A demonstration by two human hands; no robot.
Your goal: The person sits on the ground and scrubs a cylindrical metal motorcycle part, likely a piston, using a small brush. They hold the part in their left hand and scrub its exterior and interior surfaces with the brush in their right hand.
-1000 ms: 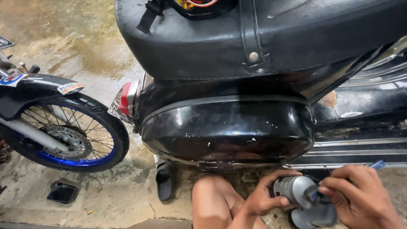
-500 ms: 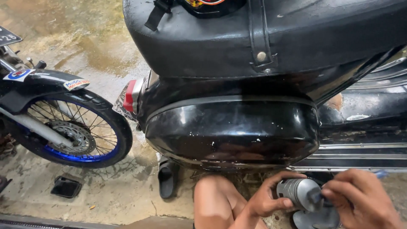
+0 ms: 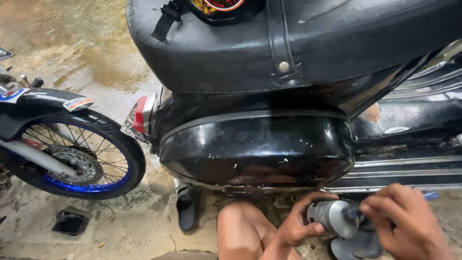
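left hand [image 3: 298,226]: low centre-right of the head view, fingers curled round the grey ribbed metal cylinder [image 3: 332,217], thumb under, fingertips over the top; closed on it.
right hand [image 3: 409,224]: bottom right, fingers bunched and pinching a thin blue-handled tool [image 3: 429,196]; tool tip meets the cylinder's right end; what exactly the tip does there cannot be told.
cylinder position: held off the ground between both hands, just below the scooter's side panel, above a dark grey sandal [image 3: 358,244].
bare knee [image 3: 240,228]: bottom centre, just left of the left hand.
black glossy scooter side panel [image 3: 257,151]: centre, scratched, white flecks; chrome strips run off to its right.
black padded scooter seat [image 3: 298,43]: above the panel, black strap with a metal stud across it.
red tail light [image 3: 140,114]: at the scooter's rear, left of the panel.
black rubber sandal [image 3: 186,208]: on the wet concrete floor [image 3: 86,53], under the panel's left end.
spoked motorcycle wheel with blue rim [image 3: 79,161]: left, black mudguard over it, well apart from the hands.
small black rectangular tray [image 3: 70,222]: on the floor below the wheel; contents cannot be told.
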